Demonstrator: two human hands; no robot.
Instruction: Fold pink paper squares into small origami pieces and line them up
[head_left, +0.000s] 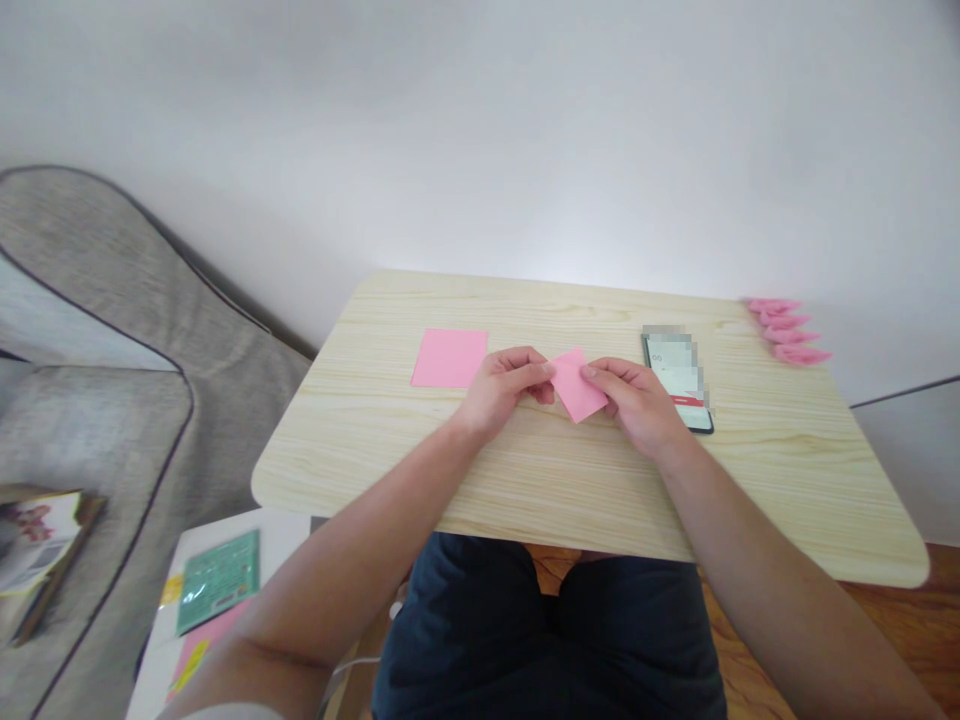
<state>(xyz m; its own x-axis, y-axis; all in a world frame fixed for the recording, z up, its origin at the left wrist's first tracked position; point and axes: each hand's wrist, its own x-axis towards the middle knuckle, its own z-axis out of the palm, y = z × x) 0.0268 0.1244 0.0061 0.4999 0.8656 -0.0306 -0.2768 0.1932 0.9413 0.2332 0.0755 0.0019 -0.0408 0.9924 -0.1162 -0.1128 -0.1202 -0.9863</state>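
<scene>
Between my two hands, just above the wooden table [525,490], is a small pink piece of paper [578,388] turned cornerwise like a diamond. My left hand [510,385] pinches its left corner, thumb on top. On the opposite side, my right hand [634,395] grips the upper right edge with the thumb over the front. The fingers behind the paper are partly hidden. A flat pink square stack of paper [450,358] lies on the table beyond my left hand.
A phone [679,380] with a lit screen lies right of my right hand. Several folded pink paper pieces [787,330] stand in a row at the far right edge. Left are a grey sofa [97,330] and a green packet [219,580] on a lower white surface.
</scene>
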